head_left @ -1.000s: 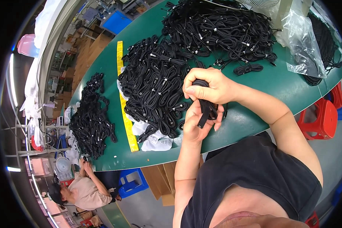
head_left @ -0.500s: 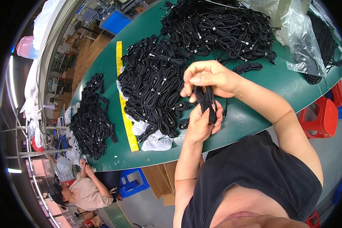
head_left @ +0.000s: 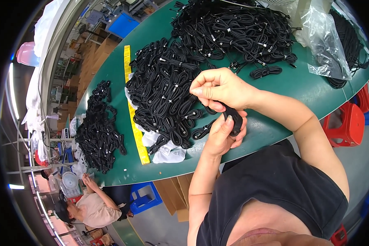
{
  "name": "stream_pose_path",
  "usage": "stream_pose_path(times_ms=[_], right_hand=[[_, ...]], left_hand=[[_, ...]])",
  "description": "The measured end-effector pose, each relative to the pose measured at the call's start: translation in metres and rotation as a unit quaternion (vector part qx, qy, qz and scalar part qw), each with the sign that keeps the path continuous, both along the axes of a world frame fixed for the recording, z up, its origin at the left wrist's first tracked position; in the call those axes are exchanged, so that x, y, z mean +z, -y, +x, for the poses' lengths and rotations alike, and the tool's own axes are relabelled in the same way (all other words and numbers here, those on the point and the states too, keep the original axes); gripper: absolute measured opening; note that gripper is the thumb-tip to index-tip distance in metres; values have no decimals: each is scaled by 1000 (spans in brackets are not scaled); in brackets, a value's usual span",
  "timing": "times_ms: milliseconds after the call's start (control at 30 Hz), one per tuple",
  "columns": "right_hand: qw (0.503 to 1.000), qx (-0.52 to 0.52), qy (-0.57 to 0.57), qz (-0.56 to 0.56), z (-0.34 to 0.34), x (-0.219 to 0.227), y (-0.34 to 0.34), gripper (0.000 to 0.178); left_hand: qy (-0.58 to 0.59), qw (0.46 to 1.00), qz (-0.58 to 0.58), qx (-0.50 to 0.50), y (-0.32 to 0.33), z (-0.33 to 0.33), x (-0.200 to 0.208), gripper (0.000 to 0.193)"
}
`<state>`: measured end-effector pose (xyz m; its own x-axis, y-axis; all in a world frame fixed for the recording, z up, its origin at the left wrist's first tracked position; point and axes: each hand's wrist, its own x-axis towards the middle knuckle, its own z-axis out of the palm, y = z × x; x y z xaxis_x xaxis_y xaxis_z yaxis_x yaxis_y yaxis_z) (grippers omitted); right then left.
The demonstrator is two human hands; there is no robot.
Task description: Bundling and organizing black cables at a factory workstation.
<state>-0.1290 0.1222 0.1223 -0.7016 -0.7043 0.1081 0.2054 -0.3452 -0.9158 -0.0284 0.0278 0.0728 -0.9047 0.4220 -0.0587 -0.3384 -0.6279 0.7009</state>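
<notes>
Both hands meet over the near part of a green table (head_left: 266, 128); the left hand (head_left: 227, 135) is palm up, its fingers curled round a black cable bundle (head_left: 233, 116) and its thumb pressed on top of it; the right hand (head_left: 223, 88) is just above, knuckles raised, fingers bent and thumb tip drawn in toward the index finger; its lower fingers lie against the upper end of the bundle; whether a thin strand or tie sits between thumb and finger I cannot tell.

The bundle is in front of the person's chest, above the table's near edge; just left of it, a loose coil (head_left: 203, 130) lies on the green surface; beyond that coil and to its left spreads a middle heap of black cables (head_left: 168, 88), tied in loops, with small pale connectors showing; a far heap (head_left: 238, 35) adjoins it toward the far side; one single coil (head_left: 265, 72) lies apart, below the far heap's right end.

White bags (head_left: 170, 156) stick out under the near edge of the middle heap; a yellow strip (head_left: 138, 137) runs along its left side, and a left heap (head_left: 97, 131) lies past the strip; at the right, a clear plastic bag (head_left: 326, 47) lies beside more dark cables; a red stool (head_left: 346, 125) stands off the table's right edge; at lower left, a co-worker (head_left: 96, 210) in a beige top has hands together at the table's edge, near a blue stool (head_left: 145, 197).
</notes>
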Motion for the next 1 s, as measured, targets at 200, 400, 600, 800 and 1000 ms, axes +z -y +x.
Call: stream_pose_path(times_ms=[200, 400, 600, 800, 1000], right_hand=[[998, 41, 46, 10, -9, -10, 2, 19], [804, -45, -588, 71, -12, 0, -45, 35], [676, 77, -713, 171, 19, 16, -56, 13], [639, 96, -755, 112, 26, 35, -46, 12], [862, 304, -313, 259, -10, 25, -30, 35]], left_hand=[[-23, 999, -24, 27, -1, 0, -4, 30], [4, 999, 12, 32, 19, 2, -9, 25], [22, 998, -63, 3, 27, 3, -11, 26], [-329, 896, -295, -42, 38, 6, -26, 29], [-346, 781, -504, -129, 24, 10, -4, 24]])
